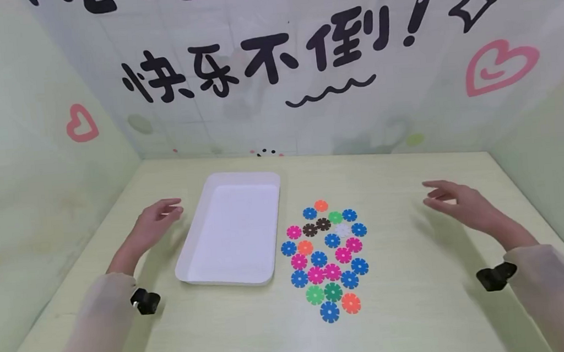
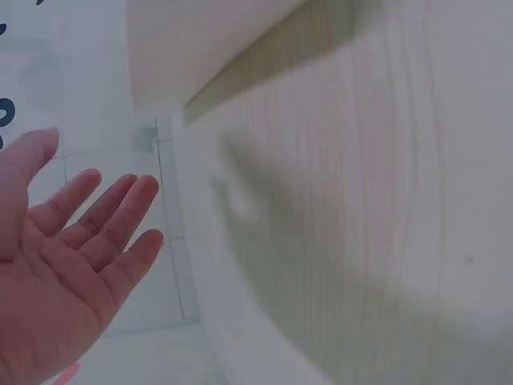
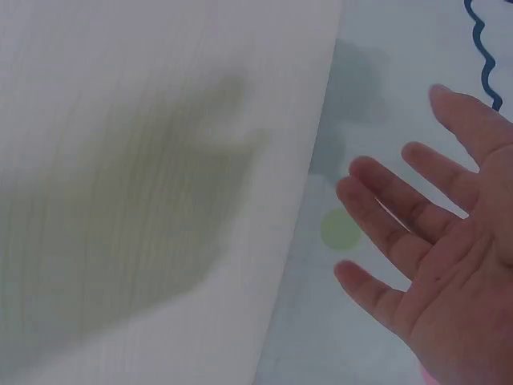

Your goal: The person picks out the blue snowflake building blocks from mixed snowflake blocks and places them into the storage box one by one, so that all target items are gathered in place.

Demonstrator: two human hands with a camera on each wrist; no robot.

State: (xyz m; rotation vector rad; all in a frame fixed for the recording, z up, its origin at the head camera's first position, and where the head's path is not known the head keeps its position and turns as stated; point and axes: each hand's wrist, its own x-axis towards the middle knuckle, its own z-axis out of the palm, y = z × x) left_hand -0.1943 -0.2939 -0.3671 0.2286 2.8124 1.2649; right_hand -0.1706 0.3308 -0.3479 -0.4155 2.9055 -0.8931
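Observation:
My left hand hovers over the table just left of a white tray, palm inward and fingers relaxed. In the left wrist view that hand holds nothing. Out to the right, my right hand is raised above the table, apart from everything. The right wrist view shows this hand with spread fingers and a bare palm. Between the hands, right of the tray, lie several flat notched plastic discs, among them a blue disc, an orange disc, a dark green disc and a white disc.
The pale wood-grain table is enclosed by a printed back wall and side walls, a left wall and a right wall. The tray's inside shows only its white bottom. A black strap device sits on each wrist.

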